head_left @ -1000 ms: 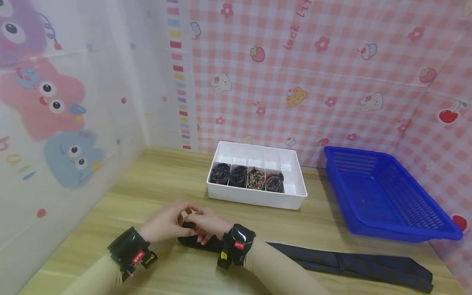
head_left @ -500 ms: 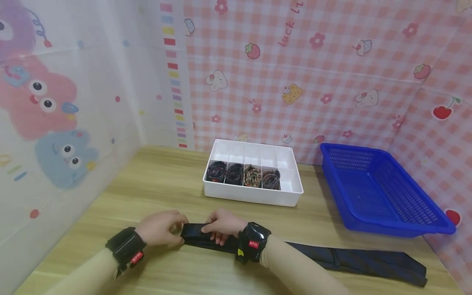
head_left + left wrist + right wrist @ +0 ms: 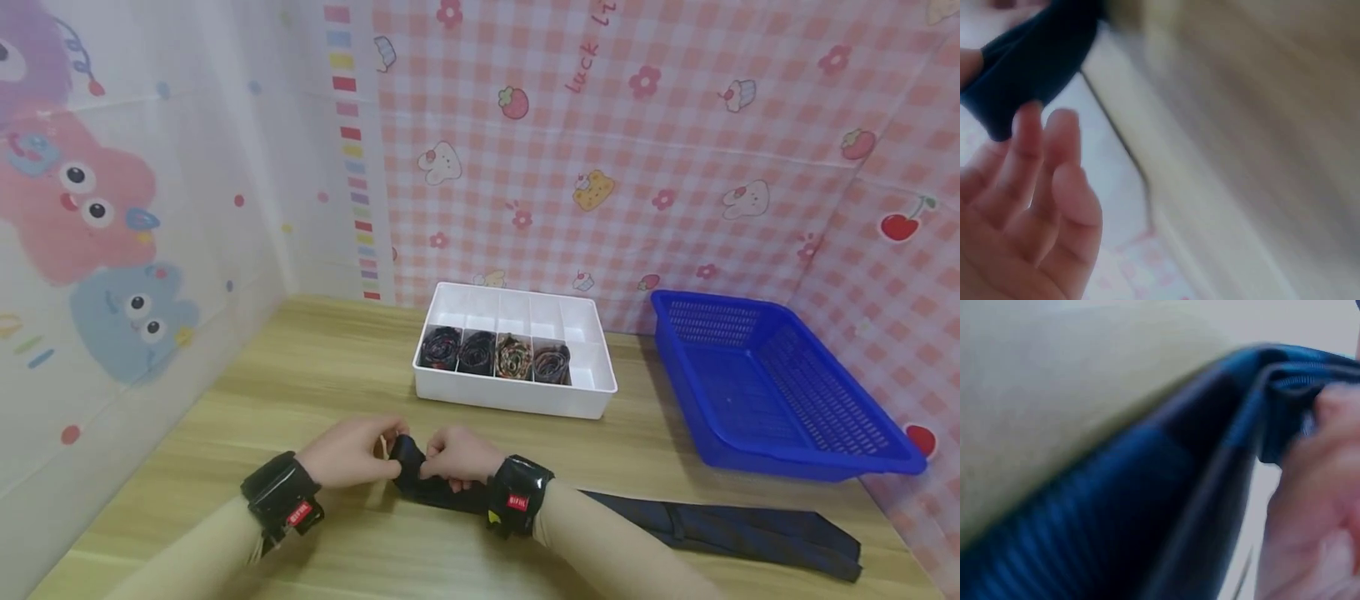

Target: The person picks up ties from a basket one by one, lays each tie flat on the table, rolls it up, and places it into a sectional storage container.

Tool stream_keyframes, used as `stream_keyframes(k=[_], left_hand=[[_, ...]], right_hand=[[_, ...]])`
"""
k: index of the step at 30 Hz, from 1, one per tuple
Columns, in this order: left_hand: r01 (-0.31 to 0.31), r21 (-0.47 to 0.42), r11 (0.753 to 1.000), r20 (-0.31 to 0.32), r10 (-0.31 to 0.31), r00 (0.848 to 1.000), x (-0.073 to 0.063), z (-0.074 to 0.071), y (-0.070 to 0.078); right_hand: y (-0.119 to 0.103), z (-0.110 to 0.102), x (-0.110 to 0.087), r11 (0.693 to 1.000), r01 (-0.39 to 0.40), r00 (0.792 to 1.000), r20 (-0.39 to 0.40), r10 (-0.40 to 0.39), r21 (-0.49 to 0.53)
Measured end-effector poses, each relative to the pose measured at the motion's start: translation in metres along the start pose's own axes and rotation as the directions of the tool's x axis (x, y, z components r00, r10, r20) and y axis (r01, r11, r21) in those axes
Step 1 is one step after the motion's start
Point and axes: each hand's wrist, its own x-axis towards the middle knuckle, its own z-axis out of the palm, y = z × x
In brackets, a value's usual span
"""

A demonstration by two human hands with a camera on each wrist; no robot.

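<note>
A dark necktie (image 3: pixel 757 533) lies lengthwise across the front of the wooden table, its wide end to the right. At its left end the tie is folded over and lifted a little. My left hand (image 3: pixel 356 452) pinches that fold between thumb and fingertips. Close beside it, my right hand (image 3: pixel 463 457) pinches the tie with thumb and curled fingers. In the left wrist view, fingertips of the left hand (image 3: pixel 1035 200) touch the dark cloth (image 3: pixel 1041 56). The right wrist view shows blue and dark bands on the tie (image 3: pixel 1135 469), bending up toward the right hand (image 3: pixel 1316 506).
Behind the hands stands a white divided box (image 3: pixel 513 400); several rolled ties (image 3: pixel 514 360) fill part of its front row. A blue plastic basket (image 3: pixel 750 392) sits at the back right. Patterned cloth walls (image 3: pixel 600 133) border the table (image 3: pixel 247 417) at the back and sides.
The hands moved apart along the tie, leaving a flat stretch between them, then the left hand came back toward the right and raised the tie's folded left end.
</note>
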Motion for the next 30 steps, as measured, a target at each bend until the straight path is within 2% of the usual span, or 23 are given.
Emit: stream_keyframes(k=[2, 5, 7, 8, 9, 12, 15, 18, 21, 25, 30], left_hand=[[-0.056, 0.003, 0.998, -0.015, 0.056, 0.998, 0.010, 0.005, 0.008], [-0.131, 0.020, 0.991, -0.020, 0.131, 0.991, 0.022, 0.014, 0.019], [-0.168, 0.041, 0.985, -0.019, 0.169, 0.985, 0.027, 0.020, 0.024], [-0.179, 0.057, 0.982, -0.017, 0.180, 0.983, 0.030, 0.024, 0.026], [-0.180, 0.075, 0.981, -0.006, 0.181, 0.983, 0.032, 0.026, 0.027], [-0.152, 0.135, 0.979, 0.039, 0.148, 0.988, 0.036, 0.033, 0.027], [-0.110, 0.186, 0.976, 0.100, 0.093, 0.991, 0.036, 0.038, 0.022], [-0.107, 0.204, 0.973, 0.136, 0.081, 0.987, 0.034, 0.040, 0.017], [-0.122, 0.213, 0.969, 0.153, 0.091, 0.984, 0.029, 0.040, 0.013], [-0.127, 0.228, 0.965, 0.163, 0.091, 0.982, 0.025, 0.038, 0.014], [-0.098, 0.220, 0.971, 0.179, 0.058, 0.982, 0.021, 0.033, 0.016]], right_hand=[[0.002, -0.010, -0.005, 0.990, -0.050, 0.992, 0.125, 0.033, 0.133], [0.008, -0.024, -0.011, 0.948, -0.160, 0.944, 0.323, 0.066, 0.273], [0.012, -0.031, -0.014, 0.920, -0.220, 0.915, 0.395, 0.080, 0.325], [0.014, -0.033, -0.016, 0.913, -0.235, 0.910, 0.404, 0.087, 0.333], [0.016, -0.034, -0.016, 0.907, -0.247, 0.910, 0.403, 0.097, 0.340], [0.021, -0.036, -0.021, 0.909, -0.246, 0.928, 0.353, 0.120, 0.337], [0.024, -0.038, -0.027, 0.928, -0.233, 0.944, 0.296, 0.144, 0.290], [0.025, -0.040, -0.034, 0.953, -0.205, 0.959, 0.242, 0.150, 0.224], [0.024, -0.038, -0.037, 0.969, -0.179, 0.967, 0.212, 0.141, 0.169], [0.022, -0.034, -0.040, 0.977, -0.169, 0.976, 0.163, 0.146, 0.133], [0.019, -0.024, -0.041, 0.993, -0.108, 0.994, 0.015, 0.108, 0.037]])
